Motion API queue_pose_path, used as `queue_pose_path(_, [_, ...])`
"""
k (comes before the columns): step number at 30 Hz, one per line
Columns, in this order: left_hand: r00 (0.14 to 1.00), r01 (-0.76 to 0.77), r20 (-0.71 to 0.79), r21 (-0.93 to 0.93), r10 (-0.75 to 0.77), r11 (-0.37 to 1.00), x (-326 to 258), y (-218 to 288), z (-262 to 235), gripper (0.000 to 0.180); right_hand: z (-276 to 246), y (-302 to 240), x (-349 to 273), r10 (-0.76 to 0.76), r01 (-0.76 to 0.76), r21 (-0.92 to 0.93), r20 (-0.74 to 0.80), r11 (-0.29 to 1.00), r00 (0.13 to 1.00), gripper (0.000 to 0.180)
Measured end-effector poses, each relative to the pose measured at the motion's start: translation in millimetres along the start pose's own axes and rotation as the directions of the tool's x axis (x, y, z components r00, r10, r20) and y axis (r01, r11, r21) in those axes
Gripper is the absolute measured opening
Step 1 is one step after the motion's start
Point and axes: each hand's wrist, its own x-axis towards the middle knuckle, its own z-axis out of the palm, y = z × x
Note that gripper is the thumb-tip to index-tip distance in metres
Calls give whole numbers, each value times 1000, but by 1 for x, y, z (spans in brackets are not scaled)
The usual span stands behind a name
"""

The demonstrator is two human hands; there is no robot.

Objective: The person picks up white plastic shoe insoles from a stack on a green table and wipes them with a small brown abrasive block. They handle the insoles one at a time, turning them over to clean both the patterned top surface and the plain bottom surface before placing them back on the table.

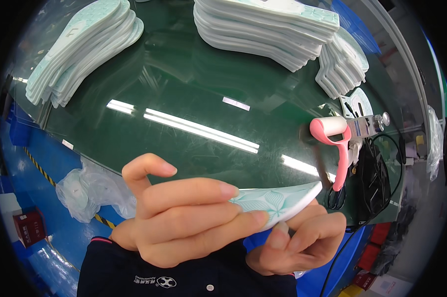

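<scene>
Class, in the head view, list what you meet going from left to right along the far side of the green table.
Fanned stack of insoles → big middle stack of insoles → smaller stack of insoles → pink-handled lint roller.

Insole (283, 204) held in left hand (184, 218) and right hand (297, 242): foam-like, matt, pale mint leaf print on top face, plain white edge. Stacked insoles (80, 49): same matt foam look. Table (194, 99): dark green, glossy, glass-like sheet on top, mirrored ceiling lights. Lint roller (332, 133): smooth pink plastic handle, white paper roll. Bag (92, 190): thin clear crinkled plastic. Sleeve (149, 272): dark knit cloth, matt.
</scene>
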Motion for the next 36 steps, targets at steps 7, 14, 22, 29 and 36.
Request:
queue_pose_path(7, [1000, -28, 6, -12, 28, 1000, 0, -1, -1, 11, -2, -1, 4, -52, 56, -31, 125, 998, 991, 31])
queue_pose_path(14, [999, -30, 22, -8, 30, 1000, -1, -1, -3, 11, 1, -1, 2, -37, 39, -32, 70, 999, 997, 31])
queue_pose_path(22, [999, -29, 29, 23, 28, 999, -2, -2, -1, 10, 3, -3, 3, -28, 31, -43, 64, 999, 998, 29])
queue_pose_path(29, [999, -38, -14, 35, 38, 999, -3, -2, -1, 10, 7, -4, 6, -59, 65, -55, 103, 996, 993, 29])
queue_pose_path(36, [999, -26, -25, 23, 26, 999, 0, -3, 0, 9, 5, -2, 4, -73, 79, -67, 83, 995, 994, 31])
